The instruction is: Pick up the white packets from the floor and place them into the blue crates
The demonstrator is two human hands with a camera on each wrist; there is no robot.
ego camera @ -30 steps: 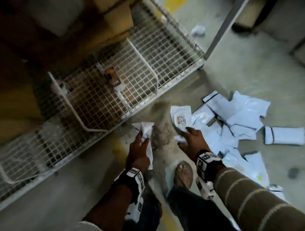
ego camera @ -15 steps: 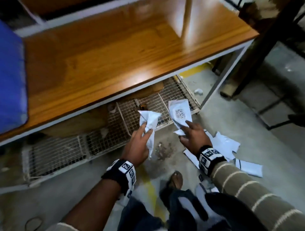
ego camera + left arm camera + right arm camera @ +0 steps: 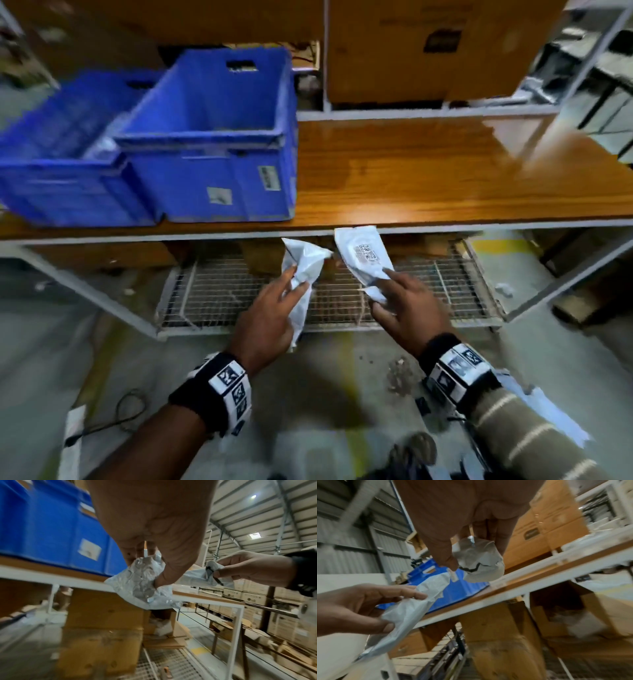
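Note:
My left hand [image 3: 274,308] grips a crumpled white packet [image 3: 303,270] just below the front edge of the wooden shelf [image 3: 428,171]. My right hand [image 3: 400,301] pinches a second white packet with a printed label [image 3: 363,257] beside it. Two blue crates [image 3: 219,137] [image 3: 58,150] stand side by side on the shelf's left part, above and left of both hands. The left wrist view shows the crumpled packet [image 3: 142,582] under my thumb and the nearer crate's wall [image 3: 51,527]. My right thumb and fingers squeeze the labelled packet [image 3: 479,563] in the right wrist view.
Large cardboard boxes [image 3: 428,51] stand behind the shelf on the right. A wire mesh rack [image 3: 335,294] lies under the shelf, with cardboard boxes [image 3: 102,615] on it. More white packets [image 3: 548,414] lie on the concrete floor at lower right. A black cable [image 3: 113,418] runs at lower left.
I have risen from the floor: both hands lifted their packets up to shelf height, and the blue crates and shelf top came into the head view.

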